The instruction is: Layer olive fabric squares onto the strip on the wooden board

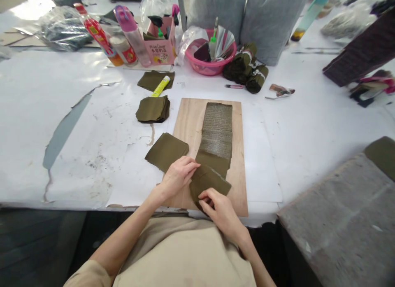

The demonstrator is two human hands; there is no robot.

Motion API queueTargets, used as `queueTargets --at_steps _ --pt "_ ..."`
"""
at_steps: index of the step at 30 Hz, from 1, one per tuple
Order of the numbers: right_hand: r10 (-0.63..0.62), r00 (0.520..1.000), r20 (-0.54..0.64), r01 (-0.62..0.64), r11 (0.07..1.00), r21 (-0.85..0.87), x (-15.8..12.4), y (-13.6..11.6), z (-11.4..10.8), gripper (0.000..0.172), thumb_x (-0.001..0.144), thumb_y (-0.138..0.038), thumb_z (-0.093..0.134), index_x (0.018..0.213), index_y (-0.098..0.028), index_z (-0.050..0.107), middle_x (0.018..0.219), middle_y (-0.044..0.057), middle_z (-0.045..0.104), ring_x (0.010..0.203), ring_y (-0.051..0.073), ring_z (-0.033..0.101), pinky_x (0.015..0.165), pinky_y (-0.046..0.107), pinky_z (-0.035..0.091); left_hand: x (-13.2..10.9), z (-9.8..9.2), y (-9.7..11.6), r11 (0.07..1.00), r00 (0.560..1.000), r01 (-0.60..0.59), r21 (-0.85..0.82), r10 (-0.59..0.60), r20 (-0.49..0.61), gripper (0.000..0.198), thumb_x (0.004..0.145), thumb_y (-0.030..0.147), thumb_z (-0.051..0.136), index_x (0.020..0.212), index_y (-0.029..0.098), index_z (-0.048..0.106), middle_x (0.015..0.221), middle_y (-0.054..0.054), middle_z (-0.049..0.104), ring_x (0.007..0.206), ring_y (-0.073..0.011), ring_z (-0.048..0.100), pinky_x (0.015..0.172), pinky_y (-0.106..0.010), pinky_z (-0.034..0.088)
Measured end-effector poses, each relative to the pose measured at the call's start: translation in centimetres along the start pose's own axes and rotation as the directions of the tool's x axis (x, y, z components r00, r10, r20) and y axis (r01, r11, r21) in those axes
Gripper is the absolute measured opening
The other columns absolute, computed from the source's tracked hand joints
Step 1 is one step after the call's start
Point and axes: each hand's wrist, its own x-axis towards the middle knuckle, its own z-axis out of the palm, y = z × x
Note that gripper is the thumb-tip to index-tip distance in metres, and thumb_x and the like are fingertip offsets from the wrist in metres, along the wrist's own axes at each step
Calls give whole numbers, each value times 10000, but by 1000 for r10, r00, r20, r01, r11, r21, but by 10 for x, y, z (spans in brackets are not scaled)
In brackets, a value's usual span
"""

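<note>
A loose olive-green fabric piece (208, 180) lies tilted over the near end of a row of overlapping olive pieces (217, 118) on a wooden board (189, 118). The upper pieces in that row carry whitish streaks. At the loose piece's upper left corner, my left hand (180, 173) has its fingertips pinched together on the fabric. My right hand (220, 208) grips the lower part of the same piece between thumb and curled fingers. Just left of the board, beside my left hand, rests a small stack of olive fabric pieces (166, 151).
Farther left sit another fabric stack (152, 109) and a yellow tube (161, 86) on more pieces. Along the back stand a red bottle (97, 33), a pink basin (210, 64) and rolled olive bundles (257, 78). A grey-topped surface (342, 221) is at right.
</note>
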Motion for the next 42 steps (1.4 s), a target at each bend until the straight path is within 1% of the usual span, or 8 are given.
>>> queueTargets --at_steps 6,9,13,17,22,30,37,42 --pt "-7 998 64 -3 987 162 -7 6 -8 178 920 -265 520 1013 -230 669 966 18 685 842 144 650 759 258 520 -16 2 1 999 999 -35 -13 36 26 174 981 229 493 951 175 656 906 -43 633 875 -162 578 775 -286 493" --pt "69 991 -118 -54 991 123 -9 18 -23 210 932 -339 509 974 -215 673 911 26 692 771 150 647 701 266 521 -24 7 3 993 993 -113 37 112 25 168 970 257 524 921 168 657 889 -46 623 865 -169 565 770 -296 489" --pt "76 904 -420 -129 987 -100 -9 38 -41 254 947 -375 476 960 -199 659 947 57 683 800 171 629 734 302 502 -40 13 6 976 980 -200 86 198 38 149 937 296 587 970 169 657 942 -59 623 943 -198 557 837 -332 489" --pt "56 846 -530 -204 953 -224 -11 49 -51 252 947 -365 470 985 -190 647 949 66 665 818 182 622 742 313 487 -52 14 6 966 972 -229 122 221 75 221 919 342 613 1048 167 645 1061 -86 619 1091 -245 537 937 -383 461" --pt "29 839 -543 -218 933 -287 -7 47 -48 226 952 -339 472 968 -196 646 921 49 660 796 174 620 734 303 475 -57 12 3 964 969 -231 130 215 125 339 901 412 628 1141 174 627 1143 -101 606 1137 -259 526 962 -395 437" --pt "-137 883 -448 -133 844 -520 20 34 -22 175 954 -331 523 1023 -210 629 992 58 649 951 208 590 812 323 461 -56 8 -1 979 968 -197 46 187 170 435 834 477 698 1154 191 629 1135 -94 609 1139 -259 530 969 -407 442" --pt "-135 891 -434 -136 832 -538 30 31 -17 156 958 -336 522 931 -209 608 916 52 633 884 206 564 776 330 435 -37 3 3 985 986 -166 -39 165 -20 144 961 250 548 978 164 661 952 -65 630 966 -172 575 843 -301 505" --pt "-124 888 -442 -126 861 -493 30 30 -20 165 956 -342 521 872 -218 590 899 46 620 881 207 549 772 330 423 -9 9 3 974 978 -208 91 209 4 190 989 217 478 939 158 651 885 -49 621 883 -158 570 789 -284 500"
